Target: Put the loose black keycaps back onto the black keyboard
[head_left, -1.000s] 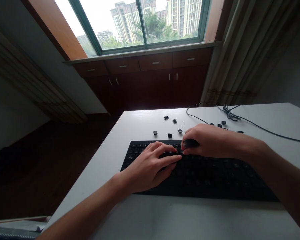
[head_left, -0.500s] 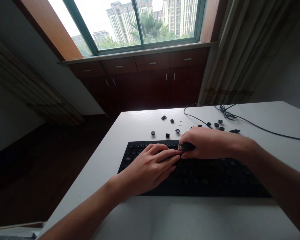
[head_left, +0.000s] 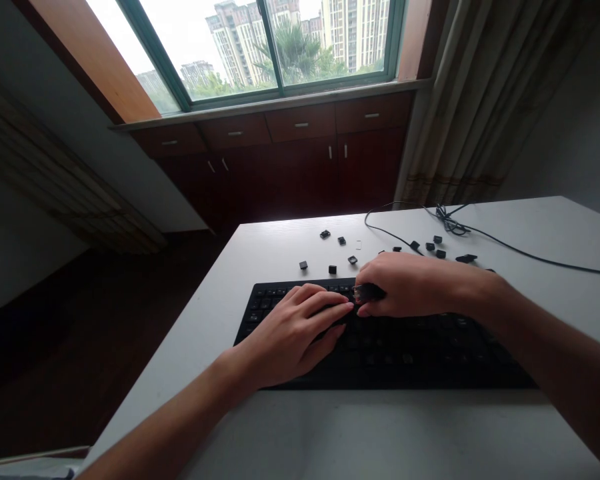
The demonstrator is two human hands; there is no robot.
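A black keyboard (head_left: 330, 373) lies on the white table, partly covered by my hands and arms. My right hand (head_left: 405, 283) is closed around a keycap puller (head_left: 370, 292) with a black handle and metal wire prongs. The prongs point left, over the keyboard's upper rows. Whether they grip a key is too dark to tell. Just left of them, my left hand (head_left: 305, 327) rests on the keys with its fingers stretched out, the fingertips close to the puller.
Loose black keycaps (head_left: 333, 270) are scattered behind the keyboard, with several more (head_left: 430, 247) farther right. A black cable (head_left: 520, 252) runs along the back right of the white table (head_left: 200, 313). Beyond stand a red-brown cabinet (head_left: 290, 173) and a window (head_left: 220, 53).
My left fingertips have drawn back slightly to the left, leaving a small gap to the right hand. The right hand keeps hold of the keycap puller at nearly the same spot.
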